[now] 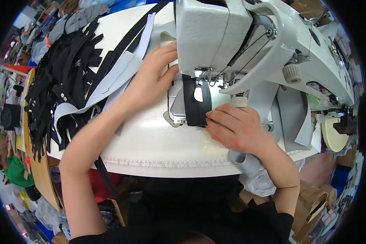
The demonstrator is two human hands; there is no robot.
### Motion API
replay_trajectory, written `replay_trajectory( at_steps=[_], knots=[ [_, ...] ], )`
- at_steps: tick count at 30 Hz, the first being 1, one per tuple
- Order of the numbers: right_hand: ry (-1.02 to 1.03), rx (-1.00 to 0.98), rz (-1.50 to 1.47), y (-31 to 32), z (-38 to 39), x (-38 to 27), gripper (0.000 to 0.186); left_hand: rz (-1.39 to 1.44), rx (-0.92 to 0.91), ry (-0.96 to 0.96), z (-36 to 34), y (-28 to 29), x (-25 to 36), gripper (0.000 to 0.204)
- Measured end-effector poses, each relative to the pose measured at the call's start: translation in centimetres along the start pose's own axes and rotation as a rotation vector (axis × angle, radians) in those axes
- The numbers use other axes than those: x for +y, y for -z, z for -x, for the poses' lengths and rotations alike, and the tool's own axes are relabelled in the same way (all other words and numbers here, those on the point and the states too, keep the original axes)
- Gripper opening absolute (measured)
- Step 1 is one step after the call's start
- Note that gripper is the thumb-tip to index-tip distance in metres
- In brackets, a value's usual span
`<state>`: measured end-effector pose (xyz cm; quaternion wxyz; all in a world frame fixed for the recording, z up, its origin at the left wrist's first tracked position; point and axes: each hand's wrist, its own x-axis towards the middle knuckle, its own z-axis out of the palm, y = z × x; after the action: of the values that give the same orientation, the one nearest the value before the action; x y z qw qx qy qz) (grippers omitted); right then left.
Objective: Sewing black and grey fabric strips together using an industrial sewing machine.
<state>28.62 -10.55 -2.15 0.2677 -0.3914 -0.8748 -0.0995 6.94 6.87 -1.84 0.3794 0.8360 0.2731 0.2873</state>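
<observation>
Head view. I log: one flat black fabric strip (195,115), below the bulky white metal sewing-machine head (213,36), long axis twelve-to-six. Right hand (242,128): nearer; fingertips pinched narrow on its lower-right corner, the strip running toward eleven o'clock. Left hand (150,79): at the strip's ten o'clock; fingertips hard to make out beside the machine, hold I cannot tell. Strip's far end: hidden.

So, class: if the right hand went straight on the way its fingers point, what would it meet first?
The black strip: the right hand already seems to pinch its lower right corner. Whether it would push or slide over it is unclear.
</observation>
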Motion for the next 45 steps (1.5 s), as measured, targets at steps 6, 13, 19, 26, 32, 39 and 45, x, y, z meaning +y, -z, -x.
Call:
replay_trajectory(
  at_steps=[6,13,19,26,32,39,45],
  knots=[
    [-0.071,0.051,0.051,-0.8,0.3,0.1,0.023,-0.385,-0.414,0.036,-2.9,-1.5,-1.3,0.037],
    [-0.214,0.049,0.046,-1.8,-0.4,0.9,0.024,-0.455,-0.078,-0.407,-6.1,-2.1,-5.1,0.041],
    [-0.188,0.072,-0.079,-1.3,-0.4,0.0,0.024,-0.238,-0.152,-0.174,-3.1,-1.0,-2.0,0.040],
    [-0.234,0.072,-0.084,-1.6,-0.4,-0.2,0.022,-0.055,-0.169,0.056,2.8,-0.8,3.0,0.022],
    [-0.268,0.078,-0.065,-1.6,-0.4,-0.5,0.021,-0.181,-0.117,-0.029,3.2,-1.6,2.7,0.017],
    [-0.279,0.076,-0.077,-1.4,-0.2,-1.0,0.020,-0.083,-0.020,-0.080,4.4,-2.1,1.6,0.015],
    [-0.218,0.079,-0.105,-1.0,-1.1,-1.1,0.018,-0.032,-0.048,-0.197,4.9,-2.2,1.6,0.013]
  ],
)
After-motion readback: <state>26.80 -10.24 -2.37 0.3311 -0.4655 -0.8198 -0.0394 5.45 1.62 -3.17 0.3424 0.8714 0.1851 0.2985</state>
